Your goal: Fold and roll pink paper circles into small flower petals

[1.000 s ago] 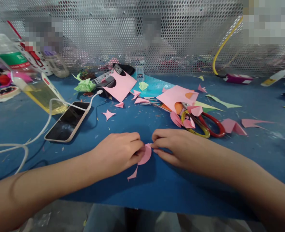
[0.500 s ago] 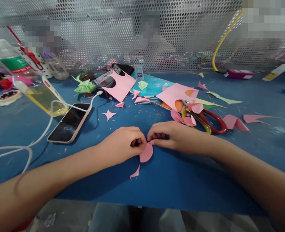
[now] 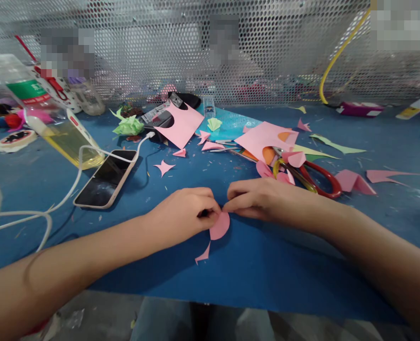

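Note:
A rounded piece of pink paper [image 3: 220, 226] lies near the front of the blue table. My left hand [image 3: 192, 209] pinches its upper left edge between thumb and fingers. At the paper's top edge is my right hand [image 3: 251, 199], its thumb and index fingertip close together; whether they grip the paper is too small to tell. A narrow pink scrap [image 3: 203, 255] sits just below the rounded piece. Scissors [image 3: 320, 180] with red and yellow handles rest beyond my right hand, among pink cut-offs.
A phone [image 3: 106, 179] with a white cable lies at the left, beside a tilted bottle [image 3: 66, 137] of yellow liquid. Cut pink sheets [image 3: 182, 124] and a blue sheet [image 3: 231, 124] lie at the back, before a perforated metal screen [image 3: 284, 57].
The fingers of my right hand have shifted slightly and closed nearer together at the paper's top edge. The whole view has moved a little, so things appear slightly further right.

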`<action>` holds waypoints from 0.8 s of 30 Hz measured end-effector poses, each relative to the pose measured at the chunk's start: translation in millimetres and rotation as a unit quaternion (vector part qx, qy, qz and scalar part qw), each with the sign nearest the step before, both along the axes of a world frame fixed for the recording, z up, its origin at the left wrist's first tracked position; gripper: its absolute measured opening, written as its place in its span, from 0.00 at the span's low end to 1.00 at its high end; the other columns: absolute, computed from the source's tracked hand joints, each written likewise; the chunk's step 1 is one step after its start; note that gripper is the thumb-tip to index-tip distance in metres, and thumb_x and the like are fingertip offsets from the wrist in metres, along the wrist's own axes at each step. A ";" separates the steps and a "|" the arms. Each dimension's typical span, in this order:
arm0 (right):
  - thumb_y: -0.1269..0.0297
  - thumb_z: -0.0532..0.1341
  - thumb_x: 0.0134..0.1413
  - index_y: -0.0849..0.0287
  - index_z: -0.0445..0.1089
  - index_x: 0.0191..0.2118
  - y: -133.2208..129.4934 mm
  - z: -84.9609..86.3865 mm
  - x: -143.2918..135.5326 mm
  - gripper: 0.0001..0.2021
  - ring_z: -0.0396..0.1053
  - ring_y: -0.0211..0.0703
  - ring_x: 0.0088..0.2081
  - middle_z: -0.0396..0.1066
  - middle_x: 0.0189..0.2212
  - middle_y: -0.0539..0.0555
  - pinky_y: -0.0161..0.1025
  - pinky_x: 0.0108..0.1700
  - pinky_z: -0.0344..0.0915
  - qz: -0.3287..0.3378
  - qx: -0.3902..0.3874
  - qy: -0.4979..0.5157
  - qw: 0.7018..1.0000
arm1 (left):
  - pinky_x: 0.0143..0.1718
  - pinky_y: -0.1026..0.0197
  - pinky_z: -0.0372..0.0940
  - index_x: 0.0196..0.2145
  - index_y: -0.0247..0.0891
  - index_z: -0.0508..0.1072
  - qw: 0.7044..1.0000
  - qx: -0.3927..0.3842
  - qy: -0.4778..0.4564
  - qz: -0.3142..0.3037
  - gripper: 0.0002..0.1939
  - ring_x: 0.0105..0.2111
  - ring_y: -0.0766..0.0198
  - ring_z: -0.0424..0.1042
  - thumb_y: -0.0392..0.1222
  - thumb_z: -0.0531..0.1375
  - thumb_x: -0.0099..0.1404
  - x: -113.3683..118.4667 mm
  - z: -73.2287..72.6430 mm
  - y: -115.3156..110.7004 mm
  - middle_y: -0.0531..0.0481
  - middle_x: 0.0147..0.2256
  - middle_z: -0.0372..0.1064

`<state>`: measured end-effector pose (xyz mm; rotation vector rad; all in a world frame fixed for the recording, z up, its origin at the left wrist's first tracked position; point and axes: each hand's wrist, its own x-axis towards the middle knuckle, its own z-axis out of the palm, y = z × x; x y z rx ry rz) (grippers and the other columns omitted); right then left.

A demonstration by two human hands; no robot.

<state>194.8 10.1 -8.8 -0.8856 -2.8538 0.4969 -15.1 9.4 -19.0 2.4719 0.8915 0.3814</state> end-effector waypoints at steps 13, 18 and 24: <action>0.71 0.54 0.56 0.58 0.72 0.32 -13.1 13.2 -1.4 0.10 0.65 0.38 0.32 0.66 0.32 0.52 0.34 0.30 0.57 -0.059 0.009 -0.093 0.994 | 0.29 0.67 0.58 0.29 0.36 0.74 0.996 0.042 0.084 0.001 0.09 0.27 0.70 0.66 0.35 0.54 0.61 -0.6 8.7 -5.0 0.52 0.31 0.67; 0.71 0.52 0.56 0.59 0.66 0.31 -2.6 -0.9 3.8 0.07 0.64 0.36 0.32 0.66 0.32 0.50 0.33 0.34 0.58 -0.081 -0.025 -0.018 0.996 | 0.28 0.66 0.58 0.27 0.37 0.73 0.994 0.051 0.091 0.013 0.10 0.28 0.69 0.66 0.35 0.53 0.61 -2.0 11.6 -9.1 0.52 0.30 0.67; 0.83 0.49 0.48 0.60 0.62 0.30 -8.8 -13.0 -2.0 0.11 0.60 0.38 0.30 0.64 0.30 0.52 0.34 0.31 0.54 -0.087 0.057 -0.051 0.993 | 0.25 0.66 0.58 0.28 0.36 0.70 0.995 0.014 0.071 0.071 0.05 0.25 0.69 0.64 0.36 0.54 0.56 -1.8 17.2 -9.3 0.53 0.28 0.66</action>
